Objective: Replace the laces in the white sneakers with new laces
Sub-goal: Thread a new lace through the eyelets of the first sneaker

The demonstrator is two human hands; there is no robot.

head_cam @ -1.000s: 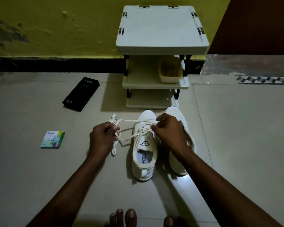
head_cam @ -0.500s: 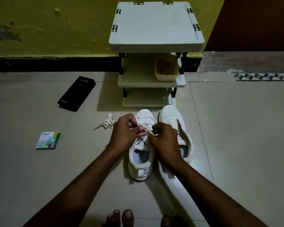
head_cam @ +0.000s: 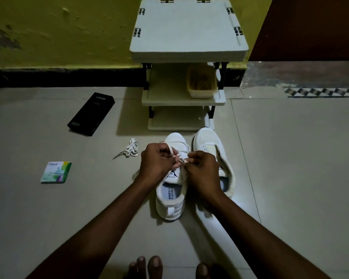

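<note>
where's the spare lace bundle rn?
Head view: the lace bundle lies on the floor, just left of the toe of the sneaker being laced. It is apart from the left hand, and the black box sits farther back-left.

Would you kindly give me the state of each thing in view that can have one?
sneaker under the hands: upright, lace partly threaded
other sneaker: upright, no lace visible
lace: pinched by both hands
left hand: pinching the lace
right hand: pinching the lace
spare lace: bundled on the floor, untouched
black box: closed, lying flat
small packet: closed, lying flat
</note>
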